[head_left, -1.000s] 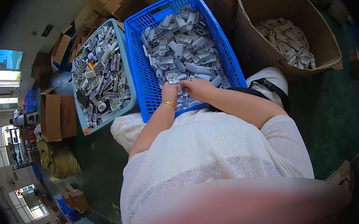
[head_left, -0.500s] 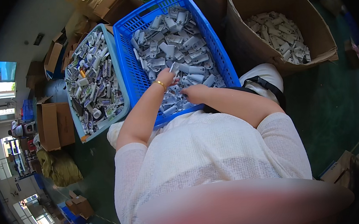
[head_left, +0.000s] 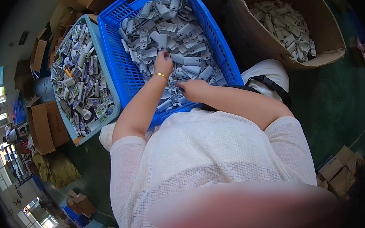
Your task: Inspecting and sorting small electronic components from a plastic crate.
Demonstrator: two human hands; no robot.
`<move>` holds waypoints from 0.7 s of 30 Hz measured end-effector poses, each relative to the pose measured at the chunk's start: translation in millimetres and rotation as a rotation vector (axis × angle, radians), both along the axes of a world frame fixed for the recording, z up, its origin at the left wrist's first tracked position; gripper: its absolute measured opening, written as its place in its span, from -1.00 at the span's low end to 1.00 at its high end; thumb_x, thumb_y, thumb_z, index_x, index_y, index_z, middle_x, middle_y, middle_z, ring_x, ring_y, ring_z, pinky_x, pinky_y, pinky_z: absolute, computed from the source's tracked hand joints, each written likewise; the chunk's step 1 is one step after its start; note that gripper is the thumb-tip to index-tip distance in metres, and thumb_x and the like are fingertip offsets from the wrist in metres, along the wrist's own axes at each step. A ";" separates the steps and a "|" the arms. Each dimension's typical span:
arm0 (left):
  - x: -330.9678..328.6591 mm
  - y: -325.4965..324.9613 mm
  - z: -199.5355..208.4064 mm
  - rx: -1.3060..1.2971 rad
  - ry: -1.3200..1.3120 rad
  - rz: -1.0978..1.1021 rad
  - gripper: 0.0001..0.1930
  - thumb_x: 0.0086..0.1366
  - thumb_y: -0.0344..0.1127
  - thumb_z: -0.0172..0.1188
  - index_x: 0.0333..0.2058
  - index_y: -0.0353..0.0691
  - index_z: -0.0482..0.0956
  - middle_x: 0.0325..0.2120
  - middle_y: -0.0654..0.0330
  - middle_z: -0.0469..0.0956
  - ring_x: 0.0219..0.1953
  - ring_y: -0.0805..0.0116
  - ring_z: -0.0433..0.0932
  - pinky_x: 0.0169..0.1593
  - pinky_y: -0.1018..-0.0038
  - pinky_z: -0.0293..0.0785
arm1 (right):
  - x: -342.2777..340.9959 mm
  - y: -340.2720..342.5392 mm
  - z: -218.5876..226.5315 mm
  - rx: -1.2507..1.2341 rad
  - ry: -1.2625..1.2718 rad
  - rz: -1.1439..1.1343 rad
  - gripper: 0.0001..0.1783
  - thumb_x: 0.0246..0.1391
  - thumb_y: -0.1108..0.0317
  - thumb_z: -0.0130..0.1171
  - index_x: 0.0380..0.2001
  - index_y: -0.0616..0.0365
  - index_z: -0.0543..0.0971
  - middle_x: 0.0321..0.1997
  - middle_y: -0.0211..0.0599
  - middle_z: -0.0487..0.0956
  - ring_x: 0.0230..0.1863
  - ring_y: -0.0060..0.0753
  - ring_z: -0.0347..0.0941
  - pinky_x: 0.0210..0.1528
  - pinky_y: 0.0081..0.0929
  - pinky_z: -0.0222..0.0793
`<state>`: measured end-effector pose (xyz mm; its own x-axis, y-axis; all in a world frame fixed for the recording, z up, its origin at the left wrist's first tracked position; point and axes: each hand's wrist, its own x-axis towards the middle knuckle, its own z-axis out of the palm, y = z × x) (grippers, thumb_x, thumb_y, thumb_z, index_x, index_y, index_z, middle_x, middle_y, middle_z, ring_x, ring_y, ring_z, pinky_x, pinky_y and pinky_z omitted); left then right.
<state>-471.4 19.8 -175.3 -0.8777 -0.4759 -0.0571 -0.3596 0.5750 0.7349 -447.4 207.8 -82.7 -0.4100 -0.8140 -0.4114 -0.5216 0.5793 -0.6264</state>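
A blue plastic crate (head_left: 108,47) in front of me holds many pale grey-white plastic housings, long and hollow with small cutouts. My left hand (head_left: 163,65), with a gold bracelet at its wrist, is over the middle of the heap. Its bent fingers close at the near end of a white plastic housing (head_left: 159,39). Lower and to the right, close to the crate's near end, my right hand (head_left: 193,90) has its fingers pressed together over the pieces. What they hold, if anything, is hidden.
Left of the crate stands a light-blue tub (head_left: 116,103) full of mixed small plastic parts. At the right, a large cardboard box (head_left: 244,27) contains more off-white plastic pieces. An open carton (head_left: 59,123) and an olive sack (head_left: 58,168) are farther left, on green floor.
My left hand has moved away from the piece it held near my right hand, up to another housing farther in. My right hand stays low in the crate. The whole view has shifted slightly.
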 end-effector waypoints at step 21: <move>55.5 11.7 -61.0 -0.200 -0.667 -0.643 -0.77 0.01 -0.27 0.08 -0.31 -0.14 0.49 -0.38 0.05 0.51 -0.26 0.07 0.48 -0.19 0.25 0.38 | -6.7 10.5 -28.1 0.162 -0.152 -0.028 -0.59 -0.06 0.29 -0.09 -0.05 -0.08 0.38 -0.16 -0.10 0.48 -0.15 -0.10 0.41 -0.13 -0.24 0.32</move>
<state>-415.9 31.5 -236.3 -0.7907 0.0326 -0.6114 -0.2403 0.9020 0.3588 -454.1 218.3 -110.8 -0.3544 -0.7214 -0.5950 -0.4106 0.6917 -0.5941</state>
